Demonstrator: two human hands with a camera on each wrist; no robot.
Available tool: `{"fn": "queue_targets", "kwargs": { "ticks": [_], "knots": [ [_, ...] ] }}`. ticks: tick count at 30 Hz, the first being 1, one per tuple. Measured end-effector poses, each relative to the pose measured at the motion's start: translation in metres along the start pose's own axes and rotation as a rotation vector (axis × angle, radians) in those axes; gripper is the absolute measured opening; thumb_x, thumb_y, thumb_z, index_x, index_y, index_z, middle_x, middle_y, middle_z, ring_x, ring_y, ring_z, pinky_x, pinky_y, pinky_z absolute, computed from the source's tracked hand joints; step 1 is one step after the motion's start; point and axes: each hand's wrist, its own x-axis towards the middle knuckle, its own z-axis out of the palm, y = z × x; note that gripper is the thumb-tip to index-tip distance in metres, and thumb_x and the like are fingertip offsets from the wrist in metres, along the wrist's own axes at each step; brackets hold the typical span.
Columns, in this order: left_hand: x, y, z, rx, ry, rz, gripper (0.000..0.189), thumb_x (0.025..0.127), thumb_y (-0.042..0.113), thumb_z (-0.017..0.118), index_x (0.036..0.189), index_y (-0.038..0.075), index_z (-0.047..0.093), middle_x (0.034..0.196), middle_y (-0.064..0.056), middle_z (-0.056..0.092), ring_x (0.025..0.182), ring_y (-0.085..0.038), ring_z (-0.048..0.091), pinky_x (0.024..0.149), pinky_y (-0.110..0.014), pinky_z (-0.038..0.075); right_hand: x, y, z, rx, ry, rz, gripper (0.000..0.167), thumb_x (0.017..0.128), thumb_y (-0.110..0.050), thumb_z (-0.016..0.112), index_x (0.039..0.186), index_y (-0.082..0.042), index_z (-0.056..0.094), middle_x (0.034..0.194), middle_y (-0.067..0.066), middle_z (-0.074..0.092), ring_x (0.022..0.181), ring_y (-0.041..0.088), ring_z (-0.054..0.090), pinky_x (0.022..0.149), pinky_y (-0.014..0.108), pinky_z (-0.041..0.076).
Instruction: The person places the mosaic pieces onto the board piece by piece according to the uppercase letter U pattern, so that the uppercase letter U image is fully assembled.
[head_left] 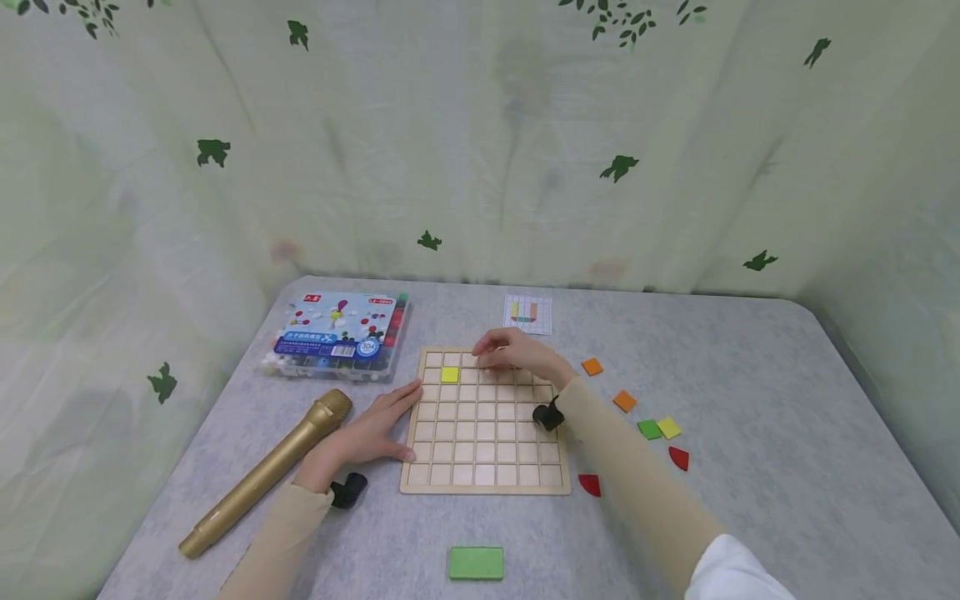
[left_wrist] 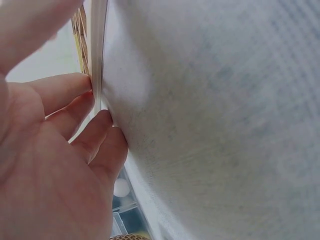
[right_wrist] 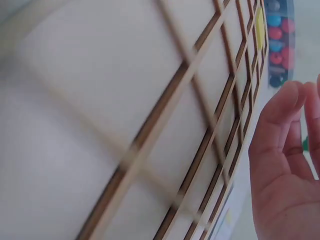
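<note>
A square wooden board (head_left: 486,490) divided into a grid lies on the table, with one yellow tile (head_left: 450,375) in an upper-left cell. My left hand (head_left: 375,429) touches the board's left edge with spread fingers; the left wrist view shows its fingertips (left_wrist: 102,120) against the board's side. Over the board's top rows is my right hand (head_left: 517,352), fingers bent and thumb near the index finger. In the right wrist view the thumb (right_wrist: 287,102) and fingertips come close together, and I cannot tell whether something small is between them. A patterned card (head_left: 545,304) lies behind the board.
Right of the board are orange tiles (head_left: 624,402), a green tile (head_left: 649,429), a yellow tile (head_left: 668,427) and red quarter-round pieces (head_left: 678,458). A gold microphone (head_left: 262,475) and a clear case (head_left: 337,333) of coloured balls lie left. A green block (head_left: 476,563) is in front.
</note>
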Motion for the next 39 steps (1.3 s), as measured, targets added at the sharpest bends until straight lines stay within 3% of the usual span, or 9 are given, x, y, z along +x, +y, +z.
{"fn": "queue_targets", "kwargs": {
  "ticks": [6,17,29,34,39],
  "knots": [
    [0.000,0.003,-0.001,-0.002,0.001,0.000,0.095,0.079,0.025,0.077,0.148,-0.010,0.020,0.155,-0.024,0.012,0.138,-0.047,0.012,0.108,-0.059,0.018,-0.030,0.009,-0.028,0.072,-0.012,0.024,0.030,0.093,-0.007,0.060,0.117,0.011,0.057,0.104,0.012,0.063,0.097,0.032,0.059,0.087,0.039,0.050],
    [-0.001,0.004,0.000,-0.006,0.003,-0.013,0.095,0.080,0.026,0.077,0.148,-0.009,0.021,0.156,-0.023,0.012,0.138,-0.047,0.012,0.108,-0.058,0.018,-0.091,0.027,-0.068,-0.022,0.041,0.114,0.031,0.093,-0.014,0.060,0.117,0.005,0.058,0.115,0.019,0.060,0.098,0.026,0.057,0.087,0.034,0.049],
    [-0.001,0.005,0.000,-0.006,0.003,-0.023,0.096,0.079,0.028,0.076,0.148,-0.008,0.020,0.156,-0.022,0.011,0.138,-0.047,0.011,0.108,-0.058,0.017,-0.150,0.044,-0.086,-0.067,0.119,0.146,0.030,0.094,-0.018,0.061,0.114,0.004,0.060,0.114,0.019,0.061,0.096,0.026,0.058,0.084,0.034,0.049],
    [-0.002,0.003,0.001,-0.024,-0.010,-0.031,0.096,0.080,0.029,0.076,0.149,-0.006,0.019,0.157,-0.020,0.010,0.139,-0.045,0.009,0.108,-0.059,0.016,-0.163,0.049,-0.087,-0.069,0.146,0.163,0.031,0.093,-0.017,0.062,0.114,0.006,0.059,0.112,0.018,0.062,0.091,0.028,0.059,0.081,0.034,0.050],
    [-0.001,0.000,0.001,-0.033,-0.014,-0.034,0.096,0.081,0.030,0.075,0.150,-0.005,0.019,0.157,-0.019,0.010,0.140,-0.045,0.008,0.108,-0.059,0.015,-0.171,0.056,-0.087,-0.056,0.173,0.175,0.029,0.092,-0.014,0.064,0.113,0.005,0.059,0.109,0.017,0.063,0.096,0.028,0.058,0.082,0.031,0.050]
  ]
}}
